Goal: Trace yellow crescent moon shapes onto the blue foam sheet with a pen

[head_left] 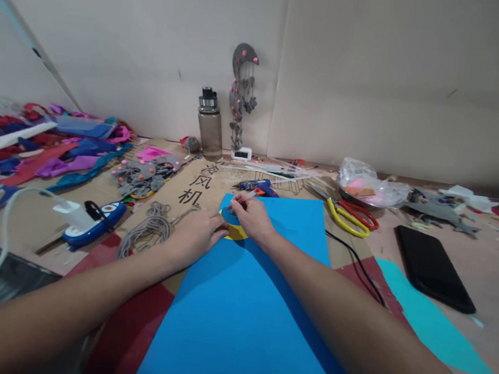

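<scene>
A large blue sheet (258, 308) lies in front of me, with a small yellow curved piece (237, 233) on its far left part. My left hand (199, 232) comes in from the left, fingers curled together at the yellow piece's left edge, holding it against the sheet. In my right hand (253, 214) a slim pale pen (252, 193) is pinched, its lower end beside the yellow piece. The pen's tip is too small to make out. A blue glue gun (256, 186) lies just beyond the sheet's far edge.
Left are grey cord (149, 230), a blue power strip (96, 226), grey felt pieces (145, 172) and colourful scraps (55, 153). A bottle (210, 128) stands at the back. Right are scissors (349, 217), a phone (432, 268), a turquoise piece (436, 328) and a plastic-covered bowl (366, 188).
</scene>
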`<act>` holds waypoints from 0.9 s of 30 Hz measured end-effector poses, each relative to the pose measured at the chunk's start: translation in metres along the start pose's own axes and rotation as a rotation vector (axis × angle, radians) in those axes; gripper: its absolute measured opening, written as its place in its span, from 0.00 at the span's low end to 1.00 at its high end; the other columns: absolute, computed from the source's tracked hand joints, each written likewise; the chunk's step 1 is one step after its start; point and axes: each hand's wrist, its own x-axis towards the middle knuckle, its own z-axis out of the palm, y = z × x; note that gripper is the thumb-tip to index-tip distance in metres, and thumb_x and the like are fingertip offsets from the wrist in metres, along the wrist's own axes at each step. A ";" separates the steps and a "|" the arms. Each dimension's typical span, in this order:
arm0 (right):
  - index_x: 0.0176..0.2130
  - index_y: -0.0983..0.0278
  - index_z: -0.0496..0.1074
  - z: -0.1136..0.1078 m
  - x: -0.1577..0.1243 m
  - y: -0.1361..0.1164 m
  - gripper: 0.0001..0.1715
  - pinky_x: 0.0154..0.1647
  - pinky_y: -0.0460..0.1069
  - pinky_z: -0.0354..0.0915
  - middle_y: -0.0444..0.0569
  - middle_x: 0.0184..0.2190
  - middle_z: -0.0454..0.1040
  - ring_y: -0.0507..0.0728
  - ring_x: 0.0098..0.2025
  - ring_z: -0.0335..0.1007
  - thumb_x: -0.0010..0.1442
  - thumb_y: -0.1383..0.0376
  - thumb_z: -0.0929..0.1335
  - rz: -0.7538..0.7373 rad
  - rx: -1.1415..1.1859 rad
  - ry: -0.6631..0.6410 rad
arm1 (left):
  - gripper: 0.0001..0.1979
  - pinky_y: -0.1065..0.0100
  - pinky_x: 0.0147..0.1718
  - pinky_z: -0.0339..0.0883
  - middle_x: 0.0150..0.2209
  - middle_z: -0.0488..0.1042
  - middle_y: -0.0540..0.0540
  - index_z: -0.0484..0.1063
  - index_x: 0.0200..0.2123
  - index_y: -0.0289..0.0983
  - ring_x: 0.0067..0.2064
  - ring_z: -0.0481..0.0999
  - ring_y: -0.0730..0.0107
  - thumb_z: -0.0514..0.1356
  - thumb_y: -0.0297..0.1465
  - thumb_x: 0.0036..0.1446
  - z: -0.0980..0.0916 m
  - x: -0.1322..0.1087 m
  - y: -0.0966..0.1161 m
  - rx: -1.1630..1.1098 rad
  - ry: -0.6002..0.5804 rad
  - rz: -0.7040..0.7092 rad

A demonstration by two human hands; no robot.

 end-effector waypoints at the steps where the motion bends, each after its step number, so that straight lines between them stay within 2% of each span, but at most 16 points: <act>1: 0.32 0.64 0.69 0.000 0.000 -0.001 0.08 0.39 0.47 0.64 0.46 0.29 0.76 0.53 0.33 0.73 0.63 0.65 0.64 -0.001 -0.012 0.000 | 0.13 0.60 0.49 0.66 0.40 0.76 0.41 0.76 0.39 0.36 0.46 0.74 0.60 0.53 0.34 0.66 0.000 0.000 0.000 -0.006 0.001 -0.007; 6: 0.32 0.64 0.70 -0.001 0.000 -0.003 0.09 0.41 0.47 0.64 0.47 0.30 0.77 0.53 0.35 0.73 0.64 0.65 0.64 0.011 -0.063 -0.023 | 0.10 0.61 0.50 0.66 0.41 0.75 0.42 0.73 0.41 0.36 0.47 0.74 0.60 0.54 0.34 0.65 0.000 -0.004 -0.002 -0.018 0.022 -0.023; 12: 0.31 0.64 0.70 -0.002 0.001 -0.004 0.10 0.40 0.47 0.64 0.49 0.31 0.78 0.54 0.36 0.74 0.64 0.65 0.63 0.011 -0.090 -0.047 | 0.08 0.59 0.52 0.66 0.49 0.70 0.40 0.72 0.40 0.36 0.50 0.73 0.59 0.58 0.34 0.61 0.012 -0.003 -0.013 -0.065 0.110 -0.033; 19: 0.31 0.64 0.70 -0.001 0.001 -0.004 0.10 0.40 0.47 0.63 0.48 0.30 0.77 0.54 0.35 0.73 0.64 0.66 0.64 0.009 -0.110 -0.045 | 0.09 0.56 0.53 0.64 0.43 0.76 0.41 0.73 0.38 0.36 0.49 0.73 0.56 0.58 0.35 0.62 0.010 -0.002 -0.013 -0.010 0.092 0.012; 23: 0.32 0.65 0.70 -0.001 0.001 -0.005 0.10 0.39 0.46 0.63 0.49 0.31 0.78 0.53 0.35 0.73 0.64 0.66 0.64 0.015 -0.108 -0.052 | 0.08 0.58 0.50 0.66 0.42 0.77 0.41 0.73 0.38 0.36 0.46 0.75 0.59 0.59 0.35 0.62 0.007 -0.003 -0.011 -0.032 0.080 -0.007; 27: 0.32 0.65 0.71 -0.002 0.001 -0.006 0.10 0.40 0.46 0.62 0.48 0.32 0.78 0.53 0.36 0.73 0.64 0.66 0.64 0.006 -0.145 -0.055 | 0.08 0.59 0.51 0.66 0.43 0.76 0.41 0.73 0.38 0.35 0.46 0.75 0.59 0.59 0.34 0.62 0.011 -0.004 -0.013 -0.044 0.094 0.008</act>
